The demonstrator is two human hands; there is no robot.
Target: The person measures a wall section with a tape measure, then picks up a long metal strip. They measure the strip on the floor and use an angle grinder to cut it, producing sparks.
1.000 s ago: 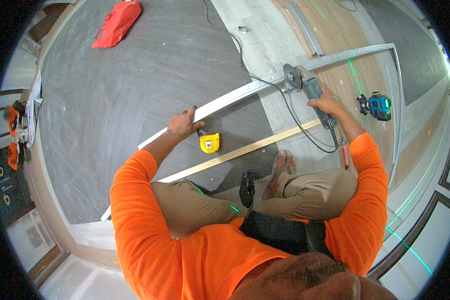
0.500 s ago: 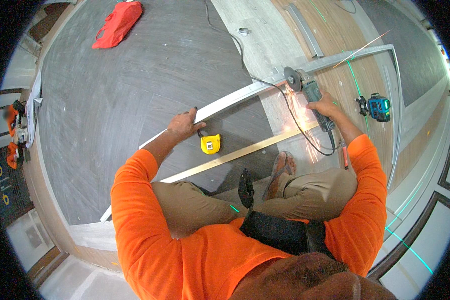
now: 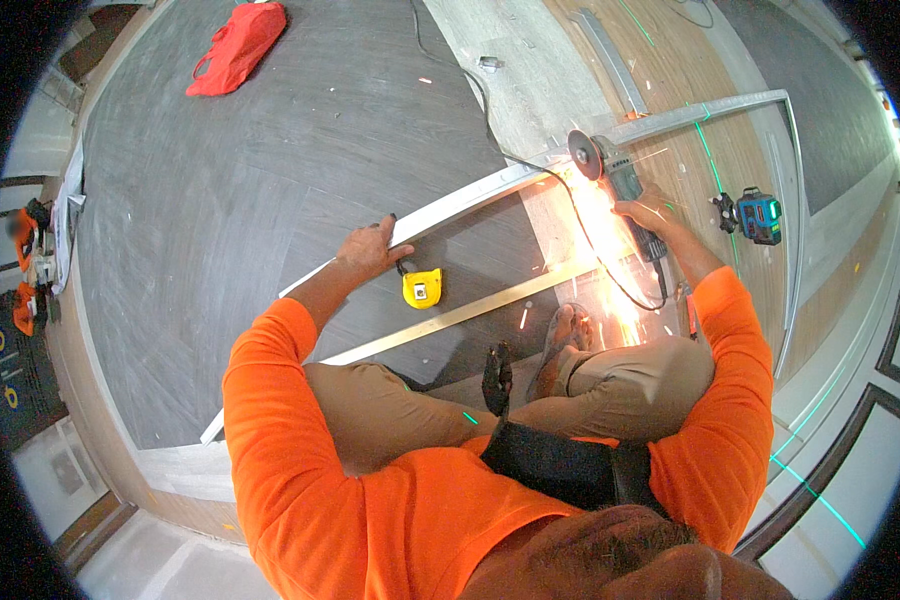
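My right hand (image 3: 650, 213) is wrapped around the body of an angle grinder (image 3: 625, 182). Its disc meets a long, pale metal channel (image 3: 470, 196) that lies across the floor as part of a bent frame. A bright stream of sparks sprays from the contact back toward my bare foot (image 3: 564, 335) in a sandal. Further left along the channel, my left hand (image 3: 370, 250) grips it, thumb on the near side. Just beside that thumb rests a yellow tape measure (image 3: 422, 289).
A wooden strip (image 3: 460, 316) lies between the channel and my legs. The grinder's black cord (image 3: 486, 112) crosses the channel. To the right stands a blue laser level (image 3: 758, 215) casting green lines. Farther off are a loose metal profile (image 3: 610, 62) and a red bag (image 3: 238, 50).
The spray of sparks has grown much brighter and wider, reaching near my foot. Both hands and the grinder stay in almost the same place.
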